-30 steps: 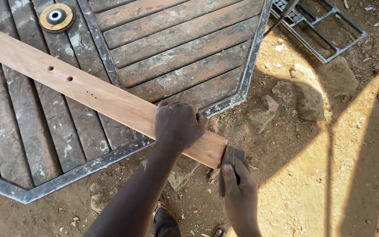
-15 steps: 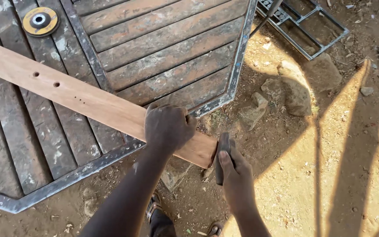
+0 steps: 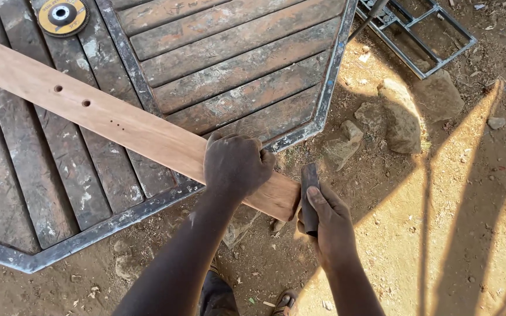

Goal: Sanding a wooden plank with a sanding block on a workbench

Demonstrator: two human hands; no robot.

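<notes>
The long reddish-brown wooden plank [image 3: 124, 126] lay across the slatted metal-framed octagonal table [image 3: 323, 99], its near end overhanging. The left hand [image 3: 236, 164] stayed clamped over it, while the right hand [image 3: 326, 219], closed around a dark flat sanding block [image 3: 308, 196], had shifted up against the plank's end face, so the rubbing there seemed ongoing. Beyond the left hand lay a yellow abrasive disc [image 3: 61, 14].

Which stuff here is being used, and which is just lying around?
Being used: wooden plank, gripped by left hand; dark block, pressed to the plank's end by right hand.
Lying about: yellow grinding disc, rocks, metal frame.
</notes>
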